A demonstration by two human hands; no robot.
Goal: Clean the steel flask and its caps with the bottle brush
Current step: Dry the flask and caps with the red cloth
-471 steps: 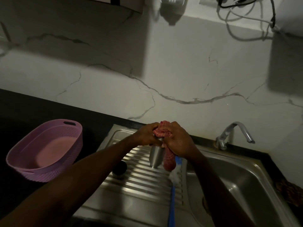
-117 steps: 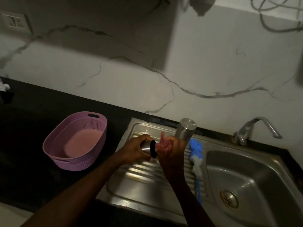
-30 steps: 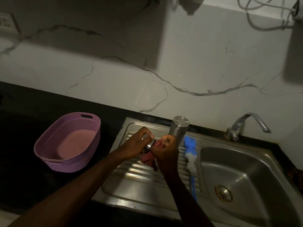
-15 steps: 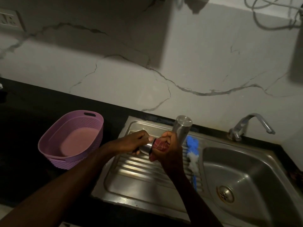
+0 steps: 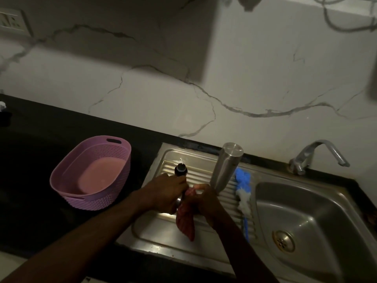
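The steel flask (image 5: 226, 166) stands upside down on the ribbed drainboard (image 5: 159, 231), just behind my right hand. My left hand (image 5: 167, 193) is closed over a steel cap (image 5: 179, 201); only the cap's rim shows between the two hands. My right hand (image 5: 206, 199) grips a red cloth (image 5: 186, 220) pressed against that cap, and the cloth's loose end hangs down. A small black cap (image 5: 181, 169) sits on the drainboard behind my left hand. The blue and white bottle brush (image 5: 242, 185) lies along the drainboard's right side, untouched.
A sink bowl (image 5: 306, 203) with a drain lies to the right, and a steel tap (image 5: 318, 154) stands behind it. A purple plastic basket (image 5: 67, 176) sits on the dark counter at left. The marble wall rises close behind.
Both hands have dropped lower over the drainboard with the cap and cloth. The cloth now hangs down below my right hand, and the black cap shows behind my left hand.
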